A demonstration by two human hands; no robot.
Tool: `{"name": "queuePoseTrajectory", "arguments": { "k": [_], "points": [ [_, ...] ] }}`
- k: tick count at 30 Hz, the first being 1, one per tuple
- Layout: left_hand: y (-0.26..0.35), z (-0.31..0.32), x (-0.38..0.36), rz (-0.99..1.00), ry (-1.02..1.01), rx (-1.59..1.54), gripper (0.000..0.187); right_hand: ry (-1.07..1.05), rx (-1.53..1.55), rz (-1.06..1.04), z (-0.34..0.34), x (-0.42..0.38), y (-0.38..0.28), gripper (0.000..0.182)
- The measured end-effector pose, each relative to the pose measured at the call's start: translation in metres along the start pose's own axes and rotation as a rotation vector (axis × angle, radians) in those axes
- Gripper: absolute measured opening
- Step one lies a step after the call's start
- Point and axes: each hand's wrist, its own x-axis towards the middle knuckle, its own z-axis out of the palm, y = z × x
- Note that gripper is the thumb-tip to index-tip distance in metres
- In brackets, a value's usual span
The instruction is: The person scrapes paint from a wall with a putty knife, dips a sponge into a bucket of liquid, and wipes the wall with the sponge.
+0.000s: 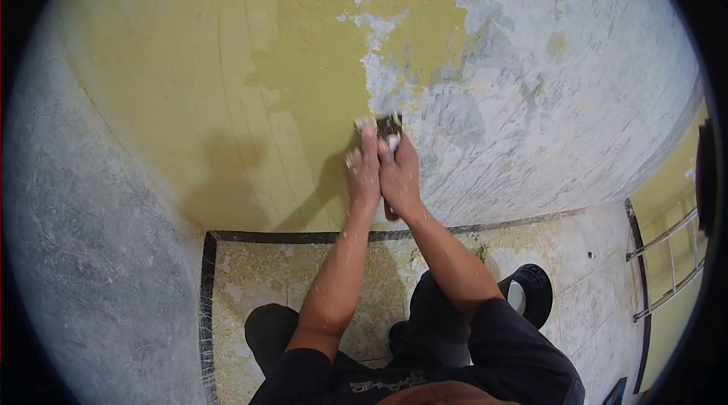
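Observation:
A paint scraper (390, 126) with a dark, flake-covered blade lies against the wall where yellow paint (311, 102) meets bare grey-white plaster (447, 120). My right hand (400, 177) is wrapped round its handle, whose brown end shows below the palm. Pressed alongside, my left hand (365, 177) closes on the scraper from the left, its fingers reaching up by the blade. Pale paint flakes cling to both hands and forearms. Part of the handle is hidden between the palms.
Paint chips litter the tiled floor (250, 284) beneath a dark skirting strip (303, 237). A black bucket (537, 295) stands right of my legs. A metal ladder (671, 265) is at the far right. Bare grey wall (91, 215) rises on the left.

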Motion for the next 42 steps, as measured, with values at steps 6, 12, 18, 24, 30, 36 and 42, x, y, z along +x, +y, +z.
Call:
{"name": "queuePoseTrajectory", "arguments": {
  "k": [6,12,18,24,30,36,42],
  "points": [
    [-0.013,-0.004,-0.019,-0.078,-0.067,-0.091,0.072,0.007,0.011,0.045,-0.001,-0.018,-0.013,0.021],
    [0.039,-0.015,0.016,0.012,-0.06,-0.176,0.073,-0.012,-0.02,-0.003,0.012,0.025,-0.053,0.016],
    [-0.023,0.0,0.011,-0.003,0.002,-0.065,0.074,-0.009,0.06,0.097,0.007,-0.004,-0.018,0.021],
    [0.077,-0.03,0.031,0.064,-0.072,-0.016,0.077,-0.033,0.096,-0.067,0.018,0.039,-0.072,0.02],
    [0.066,-0.051,-0.018,0.17,-0.353,0.768,0.05,-0.001,0.486,0.362,-0.025,-0.019,-0.014,0.013],
    [0.112,-0.019,-0.005,1.294,0.157,0.838,0.054,0.076,0.361,0.39,-0.062,-0.041,0.008,0.034],
    [0.116,0.021,0.045,1.459,-0.278,1.196,0.079,0.219,0.352,0.22,-0.071,-0.041,0.031,0.05]
  ]
}}
